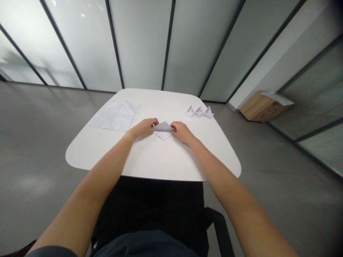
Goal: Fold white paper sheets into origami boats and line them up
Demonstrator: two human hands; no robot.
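Black trousers [147, 203] fill the lap at 6 o'clock, with a black chair arm [219, 228] at about 4 o'clock. Both forearms reach forward over the near edge of a rounded white table [150, 160]. Near its middle, the left hand [143, 127] and right hand [182, 132] close in from either side on a folded white paper [163, 131], which rests on the tabletop with its point toward 6 o'clock. Neither hand has released it: each seems to pinch the upper flap at an outer corner between thumb and fingertips, though the fingers hide the exact contact. Good handling here would mean matching the pressure of both hands, keeping the flap's edges level, and letting the table bear the paper so the layers do not slip. Beyond, at 10 o'clock, a creased white sheet [114, 116] lies open, and at 1 o'clock three small folded paper boats [199, 112] stand close together in a row. Farther out, a wooden box [261, 109] sits on the grey floor [40, 142] at 2 o'clock, and frosted glass panels [142, 43] in dark frames stand at 12 o'clock.
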